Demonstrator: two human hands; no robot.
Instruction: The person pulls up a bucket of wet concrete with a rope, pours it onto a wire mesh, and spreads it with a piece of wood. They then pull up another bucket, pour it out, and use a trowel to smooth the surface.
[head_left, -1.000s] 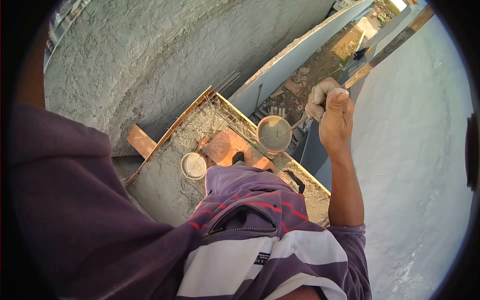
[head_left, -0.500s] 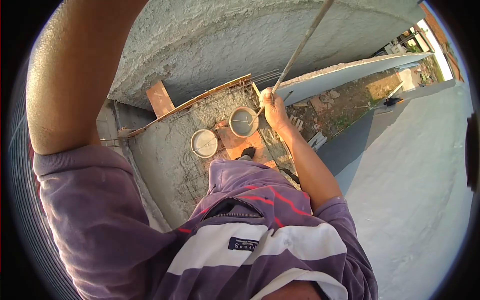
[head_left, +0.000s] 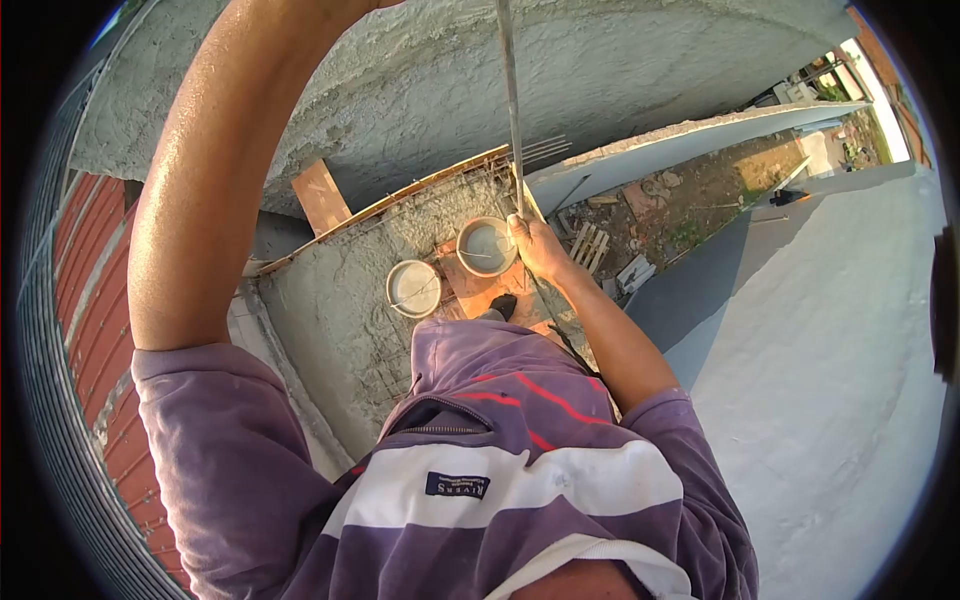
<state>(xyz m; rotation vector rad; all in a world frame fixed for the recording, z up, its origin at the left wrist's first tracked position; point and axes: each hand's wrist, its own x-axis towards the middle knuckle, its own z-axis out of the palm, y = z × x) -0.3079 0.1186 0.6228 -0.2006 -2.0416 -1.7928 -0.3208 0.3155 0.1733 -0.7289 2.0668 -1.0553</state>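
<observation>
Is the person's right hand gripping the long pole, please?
Yes, the right hand is closed around the lower end of the long pole, right beside a bucket.

A rough grey concrete slab (head_left: 320, 330) carries everything. Its surface is gritty and uneven, and thin steel bars show through it in places. A timber edge (head_left: 400, 195) runs along its far side, and rebar ends (head_left: 545, 150) poke out past the far corner. An orange board (head_left: 470, 290) lies flat on the slab. The far bucket (head_left: 487, 246) stands upright on that board and holds grey mix. The near bucket (head_left: 413, 288) stands just beside it at the board's edge, also holding grey mix, with a wire handle lying across its top. A shoe (head_left: 503, 305) rests on the board. A plank (head_left: 321, 196) sits tilted at the slab's far edge.
</observation>
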